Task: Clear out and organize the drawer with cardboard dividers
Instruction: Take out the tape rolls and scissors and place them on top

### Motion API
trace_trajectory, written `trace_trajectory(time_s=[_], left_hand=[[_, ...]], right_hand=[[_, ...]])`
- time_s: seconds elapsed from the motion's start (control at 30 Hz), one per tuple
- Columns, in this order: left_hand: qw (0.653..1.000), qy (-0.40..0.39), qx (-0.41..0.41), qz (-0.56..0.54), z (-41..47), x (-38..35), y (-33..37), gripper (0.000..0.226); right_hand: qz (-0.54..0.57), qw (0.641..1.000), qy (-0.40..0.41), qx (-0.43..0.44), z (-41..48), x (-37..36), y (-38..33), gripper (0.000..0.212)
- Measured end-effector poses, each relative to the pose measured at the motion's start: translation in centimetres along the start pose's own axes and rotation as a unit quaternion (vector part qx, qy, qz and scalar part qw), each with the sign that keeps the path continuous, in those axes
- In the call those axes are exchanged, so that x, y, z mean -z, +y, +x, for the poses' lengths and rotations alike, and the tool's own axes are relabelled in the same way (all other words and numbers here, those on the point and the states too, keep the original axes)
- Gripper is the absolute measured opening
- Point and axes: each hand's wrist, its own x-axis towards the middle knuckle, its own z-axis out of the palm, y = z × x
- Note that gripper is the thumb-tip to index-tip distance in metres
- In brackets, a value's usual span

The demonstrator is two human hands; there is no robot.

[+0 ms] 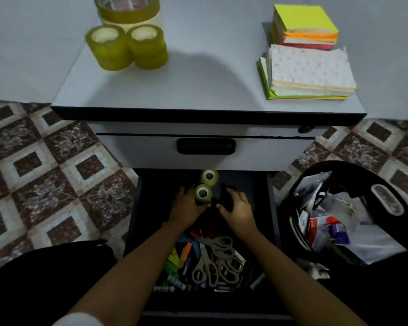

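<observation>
Tape roll (203, 193) first: gripped it in curled fingers of left hand (186, 205), at middle of open drawer (151, 196). Saw second tape roll (209, 177) just behind it, toward cabinet, nearer to left hand. Curled right hand (236, 205) over dark thing (224, 196); could not tell whether gripped.

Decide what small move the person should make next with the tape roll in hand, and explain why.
Probably lift the small tape roll, which the left hand grips in the open drawer, up onto the cabinet top beside the yellow tape rolls already grouped at its left. That keeps like with like; a second small roll waits behind.
</observation>
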Motion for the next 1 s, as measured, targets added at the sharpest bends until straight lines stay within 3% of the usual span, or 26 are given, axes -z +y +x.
trace_trajectory(time_s=[0.1, 0.27, 0.63, 0.8, 1.0], left_hand=[[0.997, -0.009, 0.031, 0.063, 1.0, -0.8, -0.1, 0.079], [0.995, 0.0, 0.044, 0.088, 1.6, -1.1, 0.1, 0.067], [0.998, 0.06, 0.034, 0.005, -0.8, 1.9, -3.7, 0.062], [0.997, 0.067, 0.034, -0.027, -1.9, 2.6, -4.0, 0.06], [0.996, 0.08, 0.012, -0.042, -3.2, 3.3, -3.1, 0.056]], right_hand=[[0.004, 1.0, 0.002, -0.003, 1.2, -0.1, 0.5, 0.058], [0.006, 1.0, 0.008, -0.007, 3.1, -0.7, 0.5, 0.058], [-0.05, 0.996, 0.034, -0.07, 7.5, -3.6, -1.3, 0.068], [-0.083, 0.993, 0.045, -0.074, 7.4, -4.1, -1.3, 0.062], [0.04, 0.996, 0.06, -0.055, 4.1, -3.7, -0.8, 0.053]])
